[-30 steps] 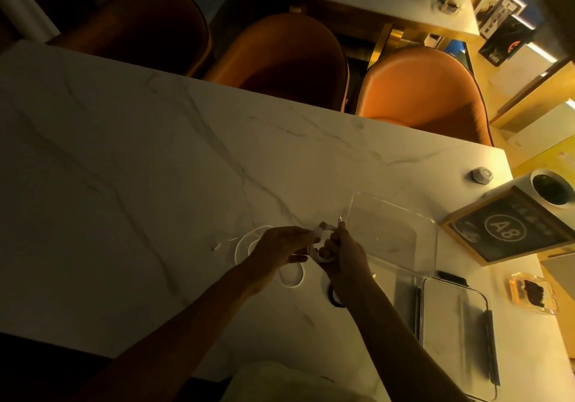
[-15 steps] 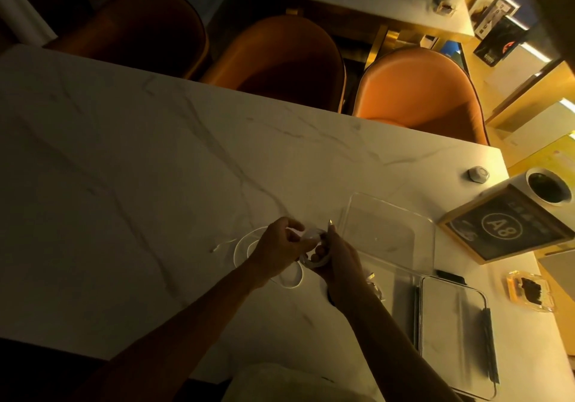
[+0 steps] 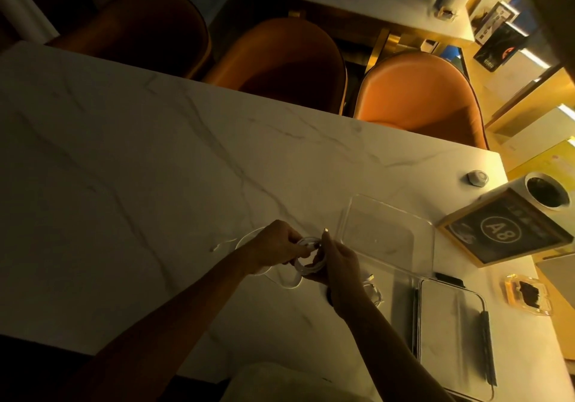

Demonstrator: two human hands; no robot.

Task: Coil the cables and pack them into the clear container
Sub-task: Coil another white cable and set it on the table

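Observation:
A white cable (image 3: pixel 306 268) is wound into a small coil between my hands, just above the marble table (image 3: pixel 140 184). My left hand (image 3: pixel 275 246) pinches the coil's left side and my right hand (image 3: pixel 337 264) grips its right side, with a plug tip sticking up by my thumb. More loose white cable (image 3: pixel 245 240) loops on the table under my left hand, its end trailing left. The clear container (image 3: pixel 387 233) lies open right of my hands, nothing visible inside. Another cable (image 3: pixel 373 289) lies partly hidden behind my right wrist.
The container's lid (image 3: pixel 451 336) lies at the near right. A framed "A8" sign (image 3: pixel 504 230), a white cup (image 3: pixel 544 193), a small round puck (image 3: pixel 477 178) and an amber tray (image 3: pixel 525 296) crowd the right edge. Orange chairs (image 3: pixel 420 96) line the far side.
My hands have kept winding the white cable; the coil between them looks tighter and rounder. The view has shifted slightly.

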